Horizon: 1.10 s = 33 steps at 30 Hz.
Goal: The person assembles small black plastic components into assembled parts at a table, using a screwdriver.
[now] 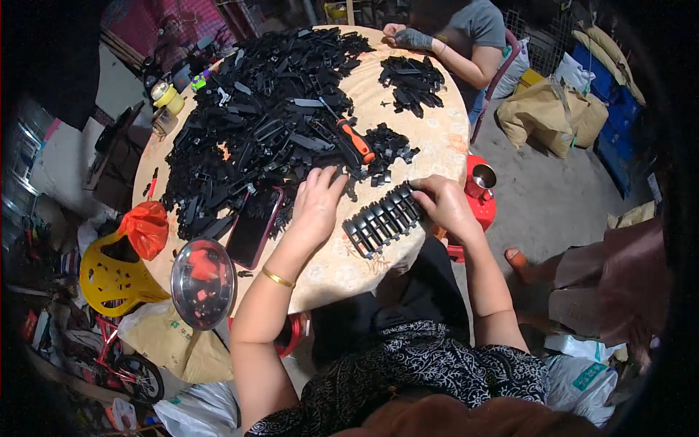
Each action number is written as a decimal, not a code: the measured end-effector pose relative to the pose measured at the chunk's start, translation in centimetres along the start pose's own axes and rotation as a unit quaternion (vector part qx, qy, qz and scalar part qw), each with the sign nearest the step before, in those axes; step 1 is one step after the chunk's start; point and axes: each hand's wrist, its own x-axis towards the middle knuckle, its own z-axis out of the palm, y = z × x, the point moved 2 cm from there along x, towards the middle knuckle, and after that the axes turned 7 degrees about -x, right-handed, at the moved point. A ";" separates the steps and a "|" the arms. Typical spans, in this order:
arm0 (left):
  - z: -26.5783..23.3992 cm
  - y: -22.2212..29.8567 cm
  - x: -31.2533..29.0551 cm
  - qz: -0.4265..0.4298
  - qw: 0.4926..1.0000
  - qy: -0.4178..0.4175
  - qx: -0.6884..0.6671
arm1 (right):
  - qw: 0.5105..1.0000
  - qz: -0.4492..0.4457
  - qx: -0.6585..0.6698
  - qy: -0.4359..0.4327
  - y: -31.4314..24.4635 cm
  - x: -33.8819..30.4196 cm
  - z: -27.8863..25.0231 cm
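Observation:
On the near side of the table a row of several black plastic parts lies side by side. My right hand is at the row's right end, thumb and index finger closed on the upper corner of the end part. Over the near edge of a large heap of black plastic pieces my left hand is held palm down, fingers apart, with nothing visible in it. A phone lies just left of that hand. Beyond it, a screwdriver with an orange and black handle rests on the heap.
Across the round table sits a person with a gloved hand, near a smaller black pile. A clear bowl and red bag are at the left edge. A metal cup stands on a red stool at right.

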 end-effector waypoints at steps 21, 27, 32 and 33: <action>0.2 -1.7 0.3 -0.099 0.985 0.068 0.127 | 0.994 0.026 0.062 0.081 2.7 4.8 1.9; 0.4 -1.7 -0.1 -0.103 0.987 0.080 0.093 | 0.968 0.018 0.225 0.105 0.2 3.0 1.1; -1.0 -2.7 -0.5 -0.197 0.966 0.161 -0.046 | 0.981 -0.030 0.165 0.096 -1.5 1.9 0.9; -1.4 -3.0 -0.4 -0.222 0.958 0.165 -0.074 | 0.981 -0.046 0.158 0.103 -1.6 1.8 0.9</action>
